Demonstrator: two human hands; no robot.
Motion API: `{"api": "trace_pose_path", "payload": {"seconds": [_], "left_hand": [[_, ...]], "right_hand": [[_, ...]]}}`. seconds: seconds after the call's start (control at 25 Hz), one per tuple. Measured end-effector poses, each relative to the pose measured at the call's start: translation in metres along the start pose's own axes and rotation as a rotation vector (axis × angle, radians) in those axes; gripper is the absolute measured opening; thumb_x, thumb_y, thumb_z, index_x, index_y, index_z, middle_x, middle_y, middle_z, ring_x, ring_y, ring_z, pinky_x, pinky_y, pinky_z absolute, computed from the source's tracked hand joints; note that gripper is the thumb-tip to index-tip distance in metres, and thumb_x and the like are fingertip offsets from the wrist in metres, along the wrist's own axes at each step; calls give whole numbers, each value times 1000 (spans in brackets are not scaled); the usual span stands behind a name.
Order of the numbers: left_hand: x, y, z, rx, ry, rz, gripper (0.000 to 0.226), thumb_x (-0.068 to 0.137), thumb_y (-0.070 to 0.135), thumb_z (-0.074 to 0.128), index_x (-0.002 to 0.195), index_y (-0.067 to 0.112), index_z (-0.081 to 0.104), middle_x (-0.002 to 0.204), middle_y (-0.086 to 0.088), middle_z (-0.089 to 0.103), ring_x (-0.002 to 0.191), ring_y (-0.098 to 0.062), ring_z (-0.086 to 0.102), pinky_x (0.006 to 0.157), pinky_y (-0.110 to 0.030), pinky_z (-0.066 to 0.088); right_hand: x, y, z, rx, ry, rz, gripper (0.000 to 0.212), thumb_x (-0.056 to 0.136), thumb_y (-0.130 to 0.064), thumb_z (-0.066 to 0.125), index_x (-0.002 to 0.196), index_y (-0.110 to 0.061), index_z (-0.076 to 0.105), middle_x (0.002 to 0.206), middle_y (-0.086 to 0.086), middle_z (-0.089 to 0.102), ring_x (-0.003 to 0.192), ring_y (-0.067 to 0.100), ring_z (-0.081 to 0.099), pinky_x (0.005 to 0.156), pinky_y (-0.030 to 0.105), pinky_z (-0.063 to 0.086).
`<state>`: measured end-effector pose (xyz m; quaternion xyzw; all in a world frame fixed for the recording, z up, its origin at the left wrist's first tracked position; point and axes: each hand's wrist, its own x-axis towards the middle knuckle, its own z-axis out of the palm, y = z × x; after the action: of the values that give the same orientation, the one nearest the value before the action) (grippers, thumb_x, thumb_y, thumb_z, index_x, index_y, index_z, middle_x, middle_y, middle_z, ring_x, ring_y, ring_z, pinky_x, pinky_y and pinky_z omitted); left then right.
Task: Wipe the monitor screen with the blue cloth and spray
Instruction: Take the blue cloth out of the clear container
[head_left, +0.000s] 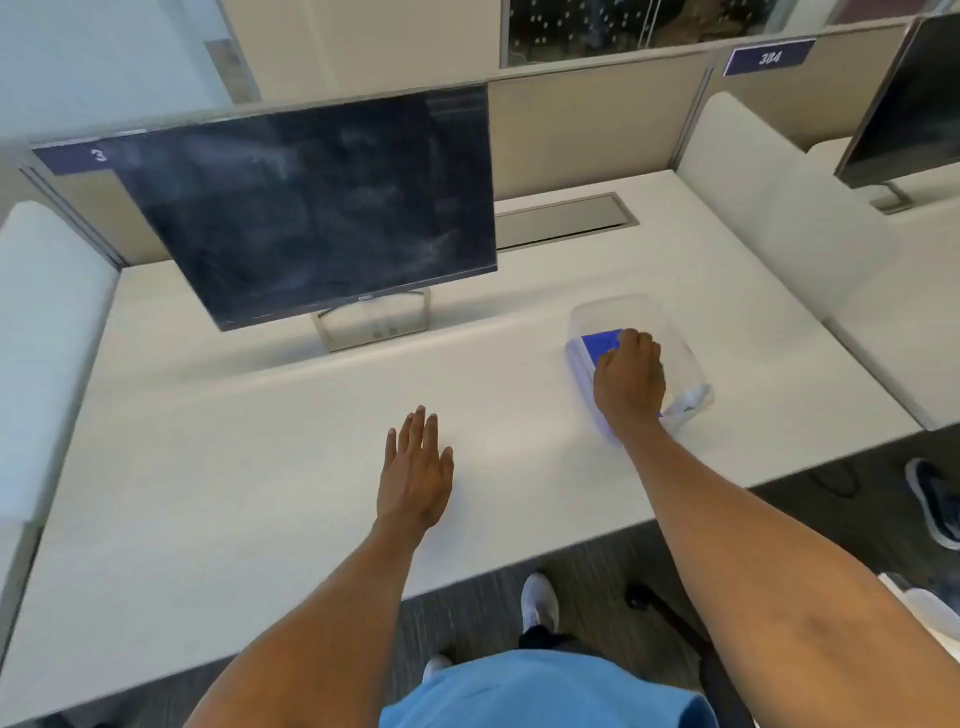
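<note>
The monitor (311, 208) stands at the back left of the white desk (260, 467), its dark screen smeared with streaks. To its right a clear plastic bin (670, 332) sits on the desk with the blue cloth (600, 344) inside. My right hand (629, 382) reaches into the bin, fingers curled down over the cloth; whether it grips the cloth is hidden. A pale spray bottle (688, 402) shows at the bin's near right corner, partly hidden by my wrist. My left hand (415, 467) hovers flat over the desk's middle, fingers straight and together, holding nothing.
A metal cable hatch (563, 218) lies in the desk behind the bin. Beige partitions (587, 124) close off the back, padded dividers (769, 208) the sides. A second monitor (909, 104) stands at the far right. A chair base (670, 618) and another person's shoe (935, 499) are on the floor.
</note>
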<state>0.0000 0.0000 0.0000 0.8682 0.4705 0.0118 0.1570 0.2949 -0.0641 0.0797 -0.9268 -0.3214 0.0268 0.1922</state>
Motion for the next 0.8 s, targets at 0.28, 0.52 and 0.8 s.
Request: {"api": "trace_pose_path", "payload": {"seconds": [0.28,0.52,0.8], "left_hand": [[25,44,33,-73,-129,-48,63,115,36,25,172,14,9,181,-2,0,168,-18,-2,137,-41,-1],[21,49,46,-63,-153,-112,63,115,35,27,173,15,10,181,1,-4,168,-16,-6,136,-41,-4],[23,49,46,-75,-149,-139,61,116,34,29,172,17,13,181,4,-2,167,-13,-5,136,-38,-4]], "right_hand": [[64,36,20,123,-338,203,40,105,-20,56,138,2,48,142,20,51,132,37,52,102,45,49],[79,55,45,14,-461,197,68,99,-42,69,144,1,42,146,18,48,139,34,49,108,42,46],[92,60,54,-13,-476,208,65,94,-39,77,138,-3,46,142,15,51,133,33,53,105,40,47]]}}
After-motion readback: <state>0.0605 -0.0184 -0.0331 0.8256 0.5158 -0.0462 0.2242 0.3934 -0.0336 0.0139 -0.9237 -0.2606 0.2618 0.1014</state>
